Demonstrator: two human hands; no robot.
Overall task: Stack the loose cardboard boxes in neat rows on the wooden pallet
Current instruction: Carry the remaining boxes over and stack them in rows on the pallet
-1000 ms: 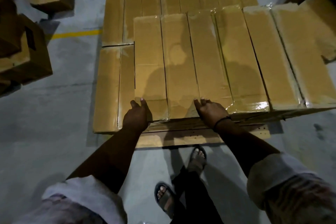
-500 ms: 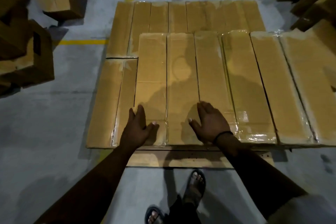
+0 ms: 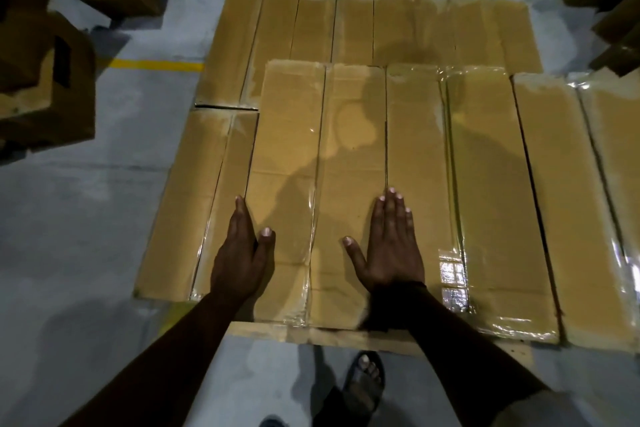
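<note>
Above grey floor point(image 3: 86, 218), left hand point(image 3: 239, 263) and right hand point(image 3: 393, 253) rest straight fingers point(image 3: 391, 211) on cardboard boxes point(image 3: 485, 184).

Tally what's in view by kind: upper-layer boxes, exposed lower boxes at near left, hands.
upper-layer boxes: 6
lower boxes at near left: 2
hands: 2, left hand, right hand
Total: 10

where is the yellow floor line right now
In the head view, the yellow line runs across the grey floor at upper left, between the loose boxes and the far row of stacked boxes.
</note>
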